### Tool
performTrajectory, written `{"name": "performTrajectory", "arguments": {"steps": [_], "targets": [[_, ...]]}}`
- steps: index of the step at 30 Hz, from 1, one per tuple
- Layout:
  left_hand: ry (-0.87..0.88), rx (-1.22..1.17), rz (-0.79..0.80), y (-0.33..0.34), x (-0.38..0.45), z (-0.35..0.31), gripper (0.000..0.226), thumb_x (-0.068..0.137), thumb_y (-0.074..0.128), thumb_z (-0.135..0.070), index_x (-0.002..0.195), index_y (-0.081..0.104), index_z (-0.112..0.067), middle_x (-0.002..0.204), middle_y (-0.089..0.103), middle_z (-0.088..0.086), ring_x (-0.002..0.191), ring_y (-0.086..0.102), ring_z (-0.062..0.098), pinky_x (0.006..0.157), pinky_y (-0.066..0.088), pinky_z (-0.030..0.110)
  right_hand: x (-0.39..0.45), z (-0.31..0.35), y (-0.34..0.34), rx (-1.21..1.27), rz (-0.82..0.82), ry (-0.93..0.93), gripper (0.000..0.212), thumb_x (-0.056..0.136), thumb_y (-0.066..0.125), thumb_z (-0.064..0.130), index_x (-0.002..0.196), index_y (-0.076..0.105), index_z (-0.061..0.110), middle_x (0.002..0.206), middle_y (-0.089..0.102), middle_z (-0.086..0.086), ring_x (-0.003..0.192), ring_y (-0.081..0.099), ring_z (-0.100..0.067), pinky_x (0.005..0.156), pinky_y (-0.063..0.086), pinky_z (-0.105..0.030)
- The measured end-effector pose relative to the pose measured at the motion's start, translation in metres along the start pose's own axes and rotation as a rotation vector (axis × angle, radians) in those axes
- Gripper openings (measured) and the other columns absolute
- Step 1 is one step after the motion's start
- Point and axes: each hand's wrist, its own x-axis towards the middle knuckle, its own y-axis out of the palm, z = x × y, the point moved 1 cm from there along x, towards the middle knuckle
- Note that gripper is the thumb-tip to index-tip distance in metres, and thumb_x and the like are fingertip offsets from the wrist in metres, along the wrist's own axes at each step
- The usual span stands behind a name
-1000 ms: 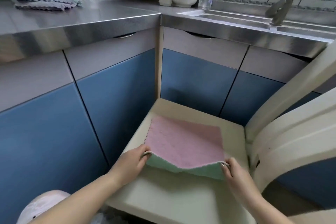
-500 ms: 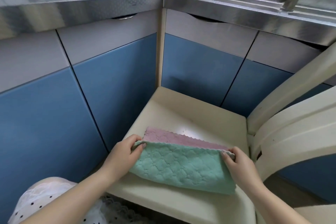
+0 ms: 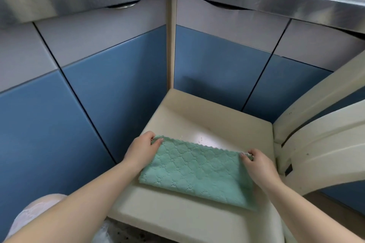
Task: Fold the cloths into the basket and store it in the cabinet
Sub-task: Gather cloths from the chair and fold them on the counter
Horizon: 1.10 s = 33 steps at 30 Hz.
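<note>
We are pinching the far corners of the green cloth (image 3: 195, 171) between our fingers (image 3: 161, 141), left hand (image 3: 141, 151) and right hand (image 3: 258, 165) alike. The pink inner face, exposed a second ago, is now lying covered, so the first fold is finishing flat on the chair seat (image 3: 197, 221). No basket is showing.

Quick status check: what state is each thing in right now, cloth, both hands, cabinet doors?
green cloth: folded in half, lying flat on the chair seat
left hand: pinches the cloth's far left corner
right hand: pinches the cloth's far right corner
cabinet doors: all closed
basket: not in view
</note>
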Motion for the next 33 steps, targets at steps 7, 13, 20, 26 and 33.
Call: {"name": "performTrajectory", "arguments": {"steps": [7,13,20,26,33], "targets": [[-0.051,0.002,0.040,-0.004,0.008,-0.006,0.027,0.092,0.049,-0.047,0.095,0.054,-0.021,0.083,0.060,-0.007,0.077,0.056,0.015,0.057,0.038,0.027,0.003,0.002,0.000,0.084,-0.085,0.079,0.041,0.093,0.049,0.041,0.123,0.051,0.013,0.114,0.063,-0.007,0.096,0.059,-0.026,0.079,0.050,-0.036],[0.357,0.304,-0.191,0.012,-0.014,-0.018,0.038,0.091,0.049,-0.036,0.121,0.058,-0.014,0.126,0.057,0.003,0.121,0.050,0.027,0.100,0.041,0.040,-0.032,0.019,0.017,0.179,-0.263,-0.259,0.033,0.092,0.052,0.019,0.124,0.055,0.011,0.131,0.053,-0.006,0.125,0.044,-0.022,0.105,0.031,-0.033],[0.558,0.602,0.168,0.085,-0.050,-0.048,0.057,0.077,0.030,-0.025,0.118,0.065,-0.008,0.123,0.065,0.006,0.120,0.056,0.022,0.099,0.044,0.043,-0.047,0.062,0.076,-0.375,-0.050,-0.566,0.050,0.077,0.038,0.029,0.118,0.063,0.020,0.127,0.062,-0.004,0.118,0.058,-0.025,0.100,0.038,-0.051],[0.493,0.702,0.217,0.077,-0.044,-0.037,0.081,0.080,-0.006,-0.050,0.150,0.013,-0.014,0.159,0.006,0.002,0.147,0.005,0.020,0.118,0.005,0.041,-0.046,0.038,0.078,-0.466,0.045,-0.461,0.068,0.087,0.009,0.052,0.146,0.031,0.025,0.155,0.026,-0.001,0.143,0.023,-0.020,0.114,0.015,-0.050],[0.338,0.712,0.184,0.045,-0.035,-0.003,0.090,0.073,-0.015,-0.062,0.150,-0.005,-0.016,0.159,-0.011,0.002,0.146,-0.011,0.017,0.118,-0.007,0.039,-0.049,0.010,0.060,-0.470,0.038,-0.276,0.089,0.072,-0.013,0.070,0.150,-0.003,0.029,0.159,-0.009,0.003,0.146,-0.010,-0.016,0.116,-0.005,-0.047]]}}
